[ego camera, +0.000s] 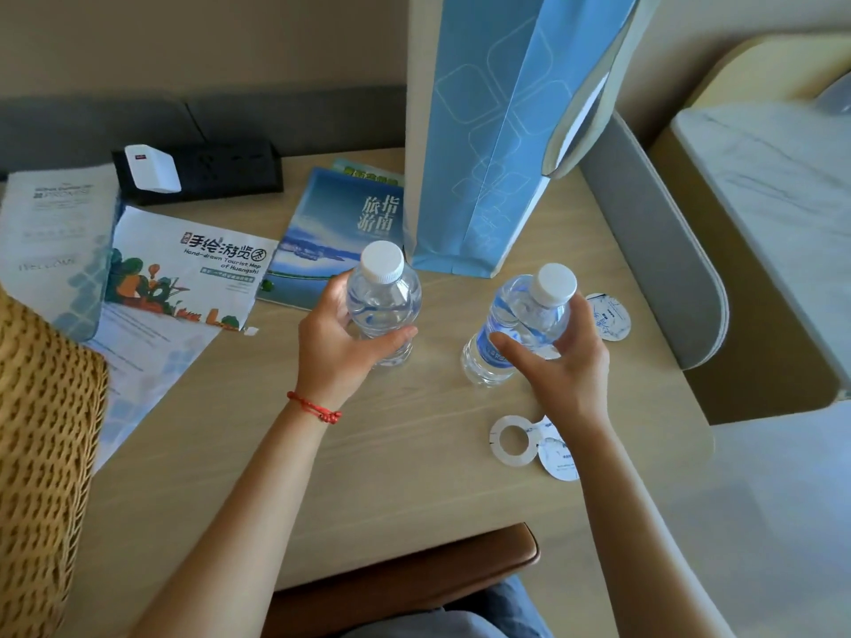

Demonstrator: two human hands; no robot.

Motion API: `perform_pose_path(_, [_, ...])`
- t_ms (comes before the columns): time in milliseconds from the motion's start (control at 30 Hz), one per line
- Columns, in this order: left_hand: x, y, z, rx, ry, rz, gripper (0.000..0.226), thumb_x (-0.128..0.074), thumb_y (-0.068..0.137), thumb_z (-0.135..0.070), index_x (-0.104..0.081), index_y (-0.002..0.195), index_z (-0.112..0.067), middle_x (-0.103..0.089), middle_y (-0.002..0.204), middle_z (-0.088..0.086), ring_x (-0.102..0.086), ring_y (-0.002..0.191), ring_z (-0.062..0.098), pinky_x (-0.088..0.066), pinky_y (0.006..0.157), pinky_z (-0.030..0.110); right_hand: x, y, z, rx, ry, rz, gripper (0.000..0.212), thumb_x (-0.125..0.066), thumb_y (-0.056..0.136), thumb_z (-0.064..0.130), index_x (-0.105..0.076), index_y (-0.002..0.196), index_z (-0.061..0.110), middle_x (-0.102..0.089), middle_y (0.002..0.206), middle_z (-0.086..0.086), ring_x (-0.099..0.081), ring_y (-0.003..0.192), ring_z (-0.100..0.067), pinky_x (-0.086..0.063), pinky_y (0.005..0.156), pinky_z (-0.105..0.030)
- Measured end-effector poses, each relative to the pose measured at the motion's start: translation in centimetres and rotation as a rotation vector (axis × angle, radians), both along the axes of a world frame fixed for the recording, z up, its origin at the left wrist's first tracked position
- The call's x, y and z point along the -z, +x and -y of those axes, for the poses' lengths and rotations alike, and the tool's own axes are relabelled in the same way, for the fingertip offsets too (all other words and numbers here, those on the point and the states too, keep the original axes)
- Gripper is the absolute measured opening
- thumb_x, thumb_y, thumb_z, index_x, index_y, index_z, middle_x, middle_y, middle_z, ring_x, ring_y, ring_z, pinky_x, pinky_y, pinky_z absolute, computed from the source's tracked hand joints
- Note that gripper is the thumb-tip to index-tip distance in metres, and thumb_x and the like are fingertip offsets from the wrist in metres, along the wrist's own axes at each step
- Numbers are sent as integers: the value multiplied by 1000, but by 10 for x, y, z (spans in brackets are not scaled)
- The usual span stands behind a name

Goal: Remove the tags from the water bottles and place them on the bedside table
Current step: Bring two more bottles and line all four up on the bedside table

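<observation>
Brown chair back [414, 568] at bottom centre fronts the tabletop [391, 453], where the left grip [340, 343] grasps one capped bottle [384, 297] at centre, the right grip [562, 361] grasps a tilted second bottle [515, 324], one removed tag [534, 446] lies lower right, another [610, 315] just right of the second bottle.

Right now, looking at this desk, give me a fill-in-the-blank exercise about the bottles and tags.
1. Each hand grips one water ____.
2. Both bottle caps are ____ in colour.
3. The left hand wears a ____ string bracelet.
4. The tag nearest the right hand's wrist lies on the ____.

Answers: bottle, white, red, desk
</observation>
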State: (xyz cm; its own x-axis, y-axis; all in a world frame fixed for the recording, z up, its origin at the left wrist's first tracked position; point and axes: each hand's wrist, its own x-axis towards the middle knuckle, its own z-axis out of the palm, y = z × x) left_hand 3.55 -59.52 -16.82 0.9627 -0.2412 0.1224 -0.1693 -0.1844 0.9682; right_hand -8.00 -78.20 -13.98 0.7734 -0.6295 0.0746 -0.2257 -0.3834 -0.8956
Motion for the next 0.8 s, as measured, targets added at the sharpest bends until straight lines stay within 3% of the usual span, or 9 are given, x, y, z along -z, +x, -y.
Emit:
perform_pose_path(100, [2,3,-1,13,-28,5,70,-86,53,-9,-56,115,-8,-65,103,-5,-60,93,-8,-46,80,9,0,-2,-5,36,37,35,70,-83,58,37,-50,119,31,-64,104,19,-62,98,-5,-50,86,-26])
perform_pose_path(200, [-1,5,-1,39,-33,15,65,-88,53,-15,-60,111,-5,-68,100,-1,-62,90,-4,-48,78,10,-1,-5,-8,35,30,58,67,-83,58,36,-53,117,29,-65,102,21,-63,97,-3,-52,83,-21])
perform_pose_path(267, [-4,4,-4,50,-58,-6,57,-86,53,-17,-63,104,-8,-70,92,-9,-64,86,-5,-48,74,9,-4,-8,-7,27,43,74,62,-85,59,29,-57,114,24,-67,97,21,-64,94,-1,-52,79,-16])
perform_pose_path(400, [-16,-4,-8,100,-103,-53,34,-79,55,-33,-64,85,-39,-69,77,-27,-65,77,-5,-49,68,11,-16,-21,-8,23,92,139,44,-82,58,29,-61,97,36,-70,91,21,-67,86,-3,-50,71,-12])
perform_pose_path(500, [-24,-17,-5,106,-127,-64,26,-80,55,-33,-64,75,-37,-67,67,-31,-61,66,-13,-43,59,3,-22,-39,-9,58,142,204,38,-79,59,28,-64,93,34,-72,87,18,-68,82,-3,-50,69,-13])
perform_pose_path(633, [-28,-34,4,203,-208,-182,30,-77,47,-43,-67,74,-34,-70,69,-22,-64,68,-4,-50,63,13,-25,-68,-9,84,187,233,36,-79,58,31,-66,91,33,-73,86,14,-69,81,-6,-52,67,-15])
perform_pose_path(800, [-36,-60,26,369,-264,-257,32,-77,45,-37,-69,75,-29,-72,71,-16,-66,69,0,-50,61,13,-28,-115,0,114,166,269,46,-78,61,33,-63,104,27,-72,97,12,-69,90,-12,-54,70,-18])
